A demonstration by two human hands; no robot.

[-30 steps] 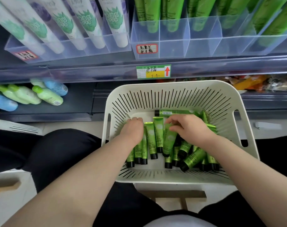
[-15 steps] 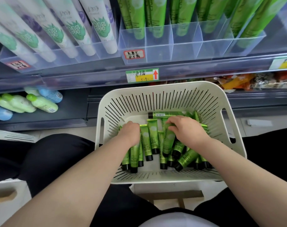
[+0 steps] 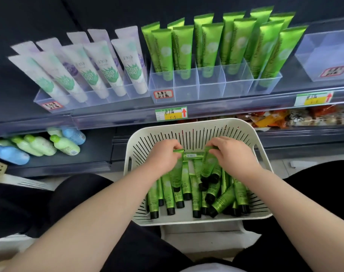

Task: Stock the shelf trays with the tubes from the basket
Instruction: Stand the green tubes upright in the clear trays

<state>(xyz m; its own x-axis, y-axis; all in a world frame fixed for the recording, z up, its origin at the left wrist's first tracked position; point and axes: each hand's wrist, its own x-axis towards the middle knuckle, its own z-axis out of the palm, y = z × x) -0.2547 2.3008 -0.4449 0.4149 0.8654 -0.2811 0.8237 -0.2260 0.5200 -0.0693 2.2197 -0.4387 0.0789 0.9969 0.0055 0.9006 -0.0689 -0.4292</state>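
Both of your hands have come up off the pile toward the far wall of the basket [image 3: 186,124]. Your left hand [image 3: 163,157] pinches the crimped end of one green tube [image 3: 178,171], and your right hand [image 3: 235,156] grips a second green tube [image 3: 208,164]. Both tubes hang cap-down over the loose tubes [image 3: 224,201] lying in the basket. Above, the clear shelf tray [image 3: 212,89] holds green tubes upright.

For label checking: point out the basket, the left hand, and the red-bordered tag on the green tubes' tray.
basket [image 3: 186,123], head view, far rim.
left hand [image 3: 163,156], head view, back of the hand.
red-bordered tag [image 3: 163,94], head view, centre of the tag.
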